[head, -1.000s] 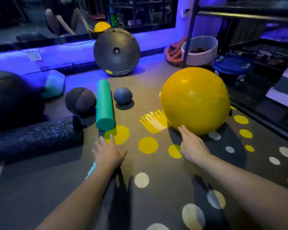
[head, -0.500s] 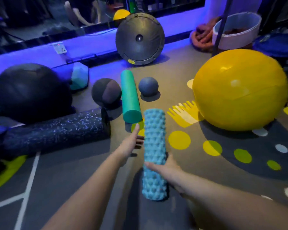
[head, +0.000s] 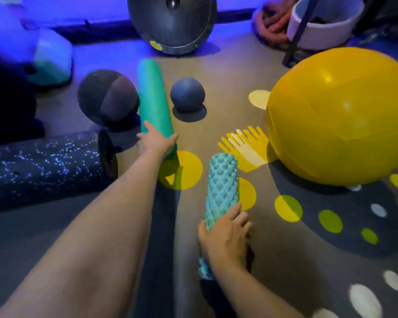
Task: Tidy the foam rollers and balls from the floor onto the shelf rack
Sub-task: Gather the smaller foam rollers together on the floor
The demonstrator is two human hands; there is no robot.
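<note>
Early stage: speckled black roller [head: 44, 166], dark ball [head: 108, 97], small blue ball [head: 187, 94] and yellow ball [head: 340, 115] are all sitting on the floor, shelf rack not showing. Left hand [head: 156, 142] is closing around the smooth green roller [head: 153, 97]; right hand [head: 225, 237] is gripping the bumpy teal roller [head: 221, 191]. No readable labels or writing.

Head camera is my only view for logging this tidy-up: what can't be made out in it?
- Shelf rack: only a dark post shows; the top edge cuts off the rest.
- White tub: its rim and the post hide the contents.
- Green roller: the left hand covers its near end.
- Bumpy blue roller: the right hand covers its lower part.
- Speckled black roller: cut by the left edge.
</note>
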